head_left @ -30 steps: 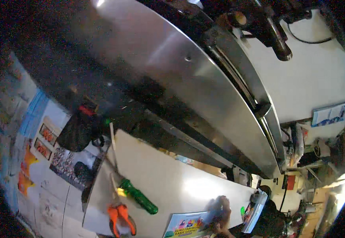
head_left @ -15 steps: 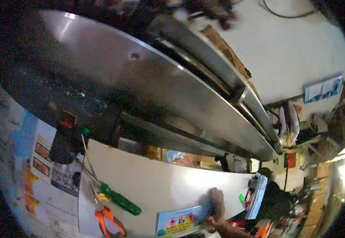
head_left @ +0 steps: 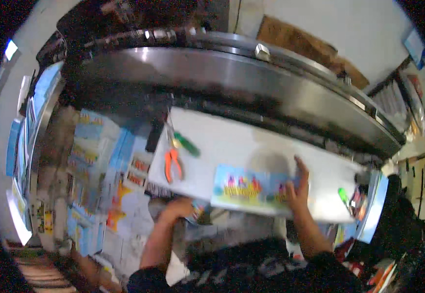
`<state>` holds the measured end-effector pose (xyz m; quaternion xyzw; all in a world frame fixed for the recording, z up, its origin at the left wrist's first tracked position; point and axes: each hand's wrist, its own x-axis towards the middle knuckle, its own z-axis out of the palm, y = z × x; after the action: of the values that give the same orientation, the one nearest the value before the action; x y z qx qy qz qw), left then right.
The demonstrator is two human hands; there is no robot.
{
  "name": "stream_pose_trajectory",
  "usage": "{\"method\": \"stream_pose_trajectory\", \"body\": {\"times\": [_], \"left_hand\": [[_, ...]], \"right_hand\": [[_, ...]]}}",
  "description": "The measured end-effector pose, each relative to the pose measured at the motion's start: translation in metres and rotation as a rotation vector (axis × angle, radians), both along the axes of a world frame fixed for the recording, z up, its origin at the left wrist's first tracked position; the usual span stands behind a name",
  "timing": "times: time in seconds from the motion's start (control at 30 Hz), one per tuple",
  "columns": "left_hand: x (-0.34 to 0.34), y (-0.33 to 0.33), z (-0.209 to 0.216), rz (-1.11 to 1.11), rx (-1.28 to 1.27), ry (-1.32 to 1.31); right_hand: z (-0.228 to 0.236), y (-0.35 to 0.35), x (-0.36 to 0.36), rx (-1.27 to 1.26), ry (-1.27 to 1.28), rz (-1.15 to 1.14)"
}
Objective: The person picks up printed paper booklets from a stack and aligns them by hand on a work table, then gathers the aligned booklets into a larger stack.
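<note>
Gripping blurred sheet in curled left hand; holding right hand spread over booklet — near pliers, screwdriver.

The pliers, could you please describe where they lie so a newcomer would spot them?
Find the long white board and go to its left end. The pliers lie there, set apart by two orange handles from the neighbouring green-handled screwdriver.

The camera sits on the person's head and looks down and forward, quite close to the hands. The left hand shows at seven o'clock, the right hand at four. The dark shirt fills six o'clock; the bent metal panel crosses twelve.
</note>
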<state>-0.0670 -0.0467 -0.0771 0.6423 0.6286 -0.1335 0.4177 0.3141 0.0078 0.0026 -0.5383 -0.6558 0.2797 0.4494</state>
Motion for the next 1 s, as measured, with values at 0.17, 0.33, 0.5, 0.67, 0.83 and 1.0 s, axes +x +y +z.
{"method": "stream_pose_trajectory", "body": {"times": [0.17, 0.33, 0.5, 0.67, 0.83, 1.0], "left_hand": [[-0.062, -0.059, 0.109, 0.048, 0.099, -0.159], [-0.075, -0.152, 0.227, 0.279, 0.163, -0.405], [-0.038, -0.107, 0.252, 0.049, 0.226, -0.468], [0.042, 0.01, 0.217, -0.164, 0.333, -0.414], [0.09, 0.088, 0.177, -0.321, 0.337, -0.294], [0.077, 0.085, 0.161, -0.169, 1.013, -0.458]], "right_hand": [[0.015, 0.002, 0.009, 0.141, -0.1, -0.099], [0.047, -0.041, 0.02, 0.242, 0.09, -0.095], [0.106, -0.072, 0.019, 0.275, 0.019, 0.265], [0.138, -0.066, 0.019, 0.237, -0.38, 0.355], [0.066, -0.046, -0.008, 0.125, -0.83, 0.529], [0.038, -0.043, -0.012, 0.006, -0.958, 0.534]]}}
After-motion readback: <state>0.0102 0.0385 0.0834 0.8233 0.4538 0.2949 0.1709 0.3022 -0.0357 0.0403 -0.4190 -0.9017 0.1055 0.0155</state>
